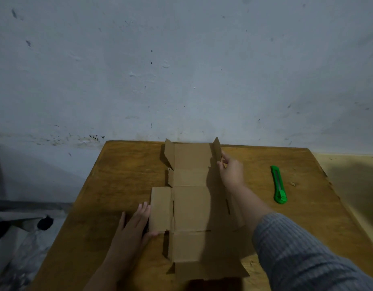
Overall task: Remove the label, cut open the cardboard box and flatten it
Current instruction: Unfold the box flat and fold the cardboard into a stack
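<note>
Opened-out cardboard box [192,206] lies mid-table [118,175], its far flaps standing upright. Left hand [133,223] lies flat, fingers straight along the left flap's edge, grip apart and holding nothing. Right hand [231,171] is at the far end, grip pinched on the upright far-right flap. Green utility knife [279,184] lies to the right, well apart from the box.

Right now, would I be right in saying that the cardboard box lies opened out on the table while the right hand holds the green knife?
Not quite: the head view shows the green knife lying on the table, apart from the right hand, which holds a raised flap of the opened cardboard box.
</note>
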`<state>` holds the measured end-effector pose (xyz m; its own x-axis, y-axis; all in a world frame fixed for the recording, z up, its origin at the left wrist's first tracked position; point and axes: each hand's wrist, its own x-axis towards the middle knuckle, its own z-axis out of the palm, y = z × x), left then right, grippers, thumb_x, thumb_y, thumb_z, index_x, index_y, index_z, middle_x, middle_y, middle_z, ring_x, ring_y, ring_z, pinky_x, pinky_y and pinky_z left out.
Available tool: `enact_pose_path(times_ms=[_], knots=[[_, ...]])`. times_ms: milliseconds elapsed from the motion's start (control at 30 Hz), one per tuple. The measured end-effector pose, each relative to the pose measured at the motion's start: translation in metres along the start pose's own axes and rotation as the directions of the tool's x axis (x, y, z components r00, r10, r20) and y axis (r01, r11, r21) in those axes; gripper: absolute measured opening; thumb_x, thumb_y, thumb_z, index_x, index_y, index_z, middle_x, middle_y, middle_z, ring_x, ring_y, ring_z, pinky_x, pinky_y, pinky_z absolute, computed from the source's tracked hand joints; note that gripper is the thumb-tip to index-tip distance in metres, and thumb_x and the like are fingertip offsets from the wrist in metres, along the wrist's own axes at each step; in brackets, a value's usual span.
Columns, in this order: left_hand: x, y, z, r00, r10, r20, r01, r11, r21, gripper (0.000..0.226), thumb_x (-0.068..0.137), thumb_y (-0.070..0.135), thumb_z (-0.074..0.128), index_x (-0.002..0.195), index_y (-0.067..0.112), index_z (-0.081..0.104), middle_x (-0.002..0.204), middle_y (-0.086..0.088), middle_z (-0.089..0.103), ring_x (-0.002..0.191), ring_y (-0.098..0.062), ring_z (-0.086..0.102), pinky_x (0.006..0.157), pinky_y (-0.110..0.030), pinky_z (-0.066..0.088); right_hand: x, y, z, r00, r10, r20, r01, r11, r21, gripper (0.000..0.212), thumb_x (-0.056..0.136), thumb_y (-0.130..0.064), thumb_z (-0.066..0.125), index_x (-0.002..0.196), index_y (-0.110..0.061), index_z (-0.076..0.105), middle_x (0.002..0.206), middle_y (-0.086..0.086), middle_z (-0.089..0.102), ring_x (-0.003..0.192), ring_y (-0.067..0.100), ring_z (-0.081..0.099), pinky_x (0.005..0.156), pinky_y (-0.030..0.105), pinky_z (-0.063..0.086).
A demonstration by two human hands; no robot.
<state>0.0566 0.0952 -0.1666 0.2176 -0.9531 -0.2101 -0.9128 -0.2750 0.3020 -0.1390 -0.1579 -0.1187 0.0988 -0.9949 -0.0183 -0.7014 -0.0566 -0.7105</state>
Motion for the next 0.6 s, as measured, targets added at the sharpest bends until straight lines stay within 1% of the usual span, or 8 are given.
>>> enact_pose_path(times_ms=[67, 133, 233, 333, 400, 467, 533, 600], knots=[[0.0, 0.001, 0.0, 1.0, -0.003, -0.018, 0.004, 1.0, 0.023, 0.112, 0.055, 0.086, -0.026, 0.148, 0.027, -0.006, 0.15, 0.018, -0.011, 0.139, 0.0, -0.016, 0.116, -0.039, -0.01, -0.016, 0.003, 0.001, 0.999, -0.051, 0.014, 0.053, 0.991, -0.127, 0.052, 0.093, -0.019, 0.054, 0.143, -0.018, 0.037, 0.142, 0.008, 0.048, 0.126, 0.025, 0.049, 0.102, 0.037, 0.044], [-0.001, 0.002, -0.001, 1.0, -0.002, -0.027, 0.004, 0.999, 0.047, 0.118, 0.052, 0.085, -0.029, 0.149, 0.024, -0.004, 0.15, 0.016, -0.012, 0.139, -0.001, -0.017, 0.115, -0.04, -0.011, -0.044, 0.002, 0.002, 0.991, -0.122, 0.062, 0.134, 0.961, -0.242, 0.057, 0.093, -0.025, 0.053, 0.145, -0.02, 0.031, 0.154, 0.002, 0.031, 0.142, 0.022, 0.027, 0.115, 0.04, 0.026], [-0.003, 0.007, -0.001, 0.999, 0.011, -0.046, -0.008, 0.998, 0.066, 0.116, 0.059, 0.083, -0.026, 0.15, 0.018, 0.002, 0.153, 0.011, -0.006, 0.14, -0.004, -0.013, 0.113, -0.041, -0.01, -0.095, 0.0, 0.005, 0.938, -0.225, 0.265, 0.311, 0.884, -0.349, 0.058, 0.094, -0.039, 0.047, 0.146, -0.025, 0.026, 0.158, 0.0, 0.018, 0.146, 0.017, 0.011, 0.119, 0.043, 0.007], [-0.007, 0.011, -0.003, 0.999, -0.017, -0.043, 0.019, 0.998, 0.051, 0.083, 0.085, 0.069, 0.009, 0.151, 0.018, 0.005, 0.157, 0.007, 0.001, 0.138, -0.002, -0.011, 0.115, -0.045, -0.006, -0.136, 0.006, 0.005, 0.871, -0.233, 0.433, 0.422, 0.807, -0.413, 0.065, 0.092, -0.057, 0.034, 0.148, -0.029, 0.018, 0.16, 0.0, 0.0, 0.147, 0.018, -0.007, 0.116, 0.049, -0.009], [-0.01, 0.014, -0.002, 0.997, -0.022, -0.07, 0.024, 1.0, 0.019, 0.078, 0.089, 0.063, 0.019, 0.151, 0.018, 0.007, 0.157, 0.008, 0.002, 0.139, -0.002, -0.008, 0.117, -0.048, -0.001, -0.152, 0.011, 0.005, 0.845, -0.206, 0.494, 0.446, 0.781, -0.438, 0.071, 0.09, -0.064, 0.024, 0.15, -0.029, 0.009, 0.16, -0.001, -0.008, 0.145, 0.019, -0.015, 0.114, 0.052, -0.015], [-0.013, 0.018, 0.0, 0.981, -0.012, -0.196, 0.004, 0.999, -0.04, 0.081, 0.084, 0.063, 0.012, 0.15, 0.015, 0.018, 0.154, 0.006, 0.012, 0.141, -0.005, 0.004, 0.117, -0.052, 0.008, -0.161, 0.017, 0.007, 0.832, -0.196, 0.519, 0.469, 0.749, -0.468, 0.076, 0.088, -0.069, 0.015, 0.15, -0.029, -0.001, 0.159, 0.0, -0.013, 0.145, 0.019, -0.019, 0.113, 0.055, -0.015], [-0.01, 0.024, -0.002, 0.949, 0.008, -0.315, -0.036, 0.996, -0.081, 0.076, 0.088, 0.059, 0.017, 0.148, 0.013, 0.028, 0.153, 0.004, 0.024, 0.141, -0.007, 0.015, 0.117, -0.054, 0.017, -0.166, 0.025, 0.013, 0.826, -0.2, 0.528, 0.487, 0.724, -0.489, 0.077, 0.085, -0.07, 0.007, 0.149, -0.03, -0.009, 0.158, 0.0, -0.018, 0.144, 0.019, -0.021, 0.113, 0.057, -0.012], [-0.003, 0.035, -0.011, 0.952, 0.009, -0.306, -0.04, 0.995, -0.095, 0.07, 0.093, 0.059, 0.024, 0.15, 0.017, 0.023, 0.155, 0.006, 0.021, 0.142, -0.004, 0.011, 0.119, -0.045, 0.009, -0.169, 0.031, 0.017, 0.828, -0.211, 0.519, 0.493, 0.716, -0.495, 0.078, 0.081, -0.07, -0.001, 0.148, -0.031, -0.013, 0.157, -0.002, -0.021, 0.143, 0.017, -0.023, 0.113, 0.058, -0.011]])
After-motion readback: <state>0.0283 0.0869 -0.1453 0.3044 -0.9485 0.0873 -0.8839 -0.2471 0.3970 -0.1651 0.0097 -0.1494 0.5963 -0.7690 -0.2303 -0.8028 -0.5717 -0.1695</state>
